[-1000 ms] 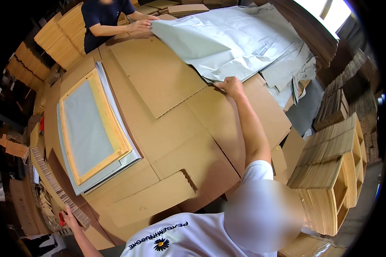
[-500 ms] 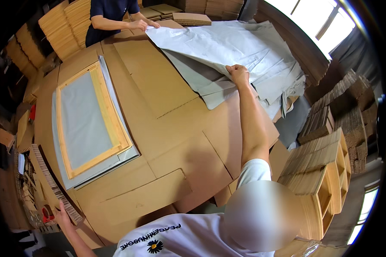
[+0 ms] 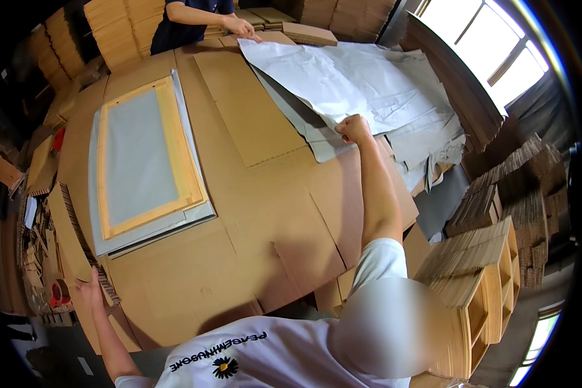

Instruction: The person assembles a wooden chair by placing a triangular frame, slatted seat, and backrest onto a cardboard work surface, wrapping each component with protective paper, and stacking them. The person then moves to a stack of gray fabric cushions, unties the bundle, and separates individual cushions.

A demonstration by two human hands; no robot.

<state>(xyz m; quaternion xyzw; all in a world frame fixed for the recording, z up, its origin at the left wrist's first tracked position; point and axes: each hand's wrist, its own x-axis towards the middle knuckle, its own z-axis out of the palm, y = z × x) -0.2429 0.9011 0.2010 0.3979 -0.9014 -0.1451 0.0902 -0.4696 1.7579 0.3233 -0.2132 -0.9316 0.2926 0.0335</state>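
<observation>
My right hand (image 3: 355, 129) pinches the near edge of a thin, crinkled white sheet (image 3: 336, 74) over the table's far right part. Under its lifted edge lies a grey layer (image 3: 288, 100). At the left table edge, my left hand (image 3: 92, 288) is closed on a long strip of honeycomb-edged cardboard (image 3: 71, 236), tilted so its flat brown face shows. Between my arms, a pale wooden frame (image 3: 181, 171) lies flat on grey-white sheeting. Across the table, a co-worker's hand (image 3: 239, 27) is at the white sheet's far left corner.
Brown cardboard (image 3: 174, 278) covers the table. Cardboard stacks (image 3: 123, 29) stand behind it. At right are a stack of wooden frames or panels (image 3: 465, 271) and more cardboard (image 3: 530, 207). A red tape roll (image 3: 59, 294) and scraps lie at left.
The strip in my left hand has turned, showing its flat face rather than mostly its ribbed edge. My right hand has sunk slightly with the sheet's edge. The co-worker's hands have shifted right in view.
</observation>
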